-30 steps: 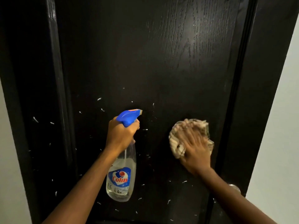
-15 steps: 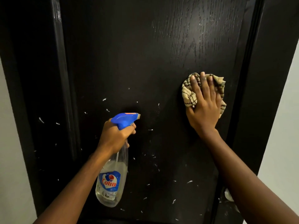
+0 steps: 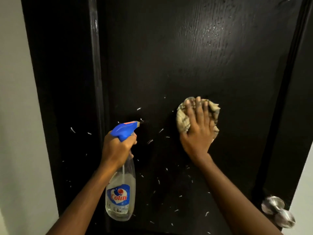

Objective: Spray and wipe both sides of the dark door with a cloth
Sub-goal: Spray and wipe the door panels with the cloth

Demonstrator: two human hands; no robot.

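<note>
A: Starting nearest the camera, what are the 2 hands doing?

B: The left hand (image 3: 116, 150) is clenched round the neck of the spray bottle (image 3: 121, 192). The blue nozzle points at the door (image 3: 169, 56) from close by, and the clear body hangs below the fist. The right hand (image 3: 197, 133) lies flat with its fingers spread. It presses a bunched cloth (image 3: 183, 119) onto the panel and grips nothing.

A: And the door beyond them?

B: It fills the view, dark and grained. White flecks (image 3: 159, 181) are scattered over the lower half, between and below the hands. A few more sit on the frame (image 3: 67, 82) to the left, near the pale wall (image 3: 17, 116). Higher up there is a dull sheen with fine droplets. A metal knob (image 3: 274, 207) sits at the lower right, just beside the right forearm.

A: What could go wrong from here?

B: I see 4 risks. The cloth is held only by palm pressure, so a fast stroke could let it slide out and drop. The nozzle is near the right hand, so a squeeze now might wet the fingers instead of the panel. The forearm could knock the knob on a downward pass. I also cannot tell whether the door is latched. If it isn't, hard pressing may swing it away.

A: How far along is the job?

B: I'd guess early. This face has flecks left on it, and the other side is out of sight.
</note>
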